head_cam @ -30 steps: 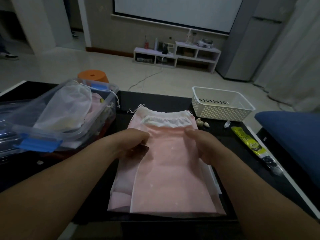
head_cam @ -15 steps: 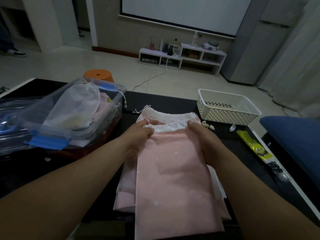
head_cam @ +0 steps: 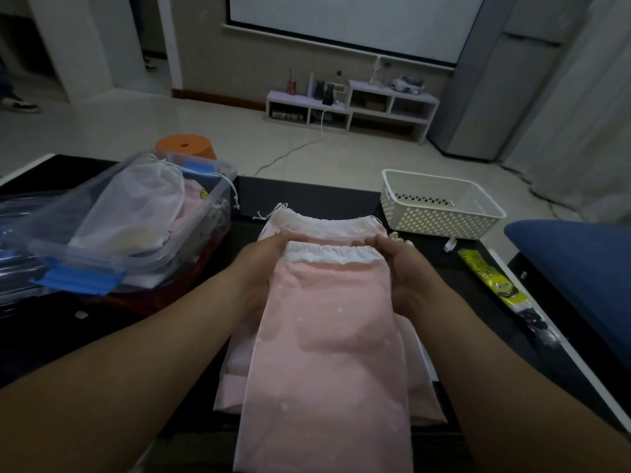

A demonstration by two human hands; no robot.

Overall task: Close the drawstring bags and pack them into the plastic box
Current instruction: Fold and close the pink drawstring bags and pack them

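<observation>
A pink drawstring bag (head_cam: 327, 343) with a white gathered top lies on a stack of more pink bags (head_cam: 307, 223) in the middle of the dark table. My left hand (head_cam: 263, 264) grips the bag's upper left corner and my right hand (head_cam: 399, 264) grips its upper right corner, lifting the top edge. The clear plastic box (head_cam: 218, 186) with blue clips stands to the left, holding a white mesh drawstring bag (head_cam: 136, 206) and pink bags.
A white perforated basket (head_cam: 440, 213) stands at the back right. A yellow packet (head_cam: 491, 285) and small shells (head_cam: 399, 238) lie on the right. A blue cushion (head_cam: 580, 268) borders the right edge. The box lid (head_cam: 17, 233) lies far left, and an orange stool (head_cam: 186, 150) stands behind the table.
Both hands moved up along the top pink bag to its white gathered edge and took hold of its corners; the bag slid toward me, its lower end past the table edge.
</observation>
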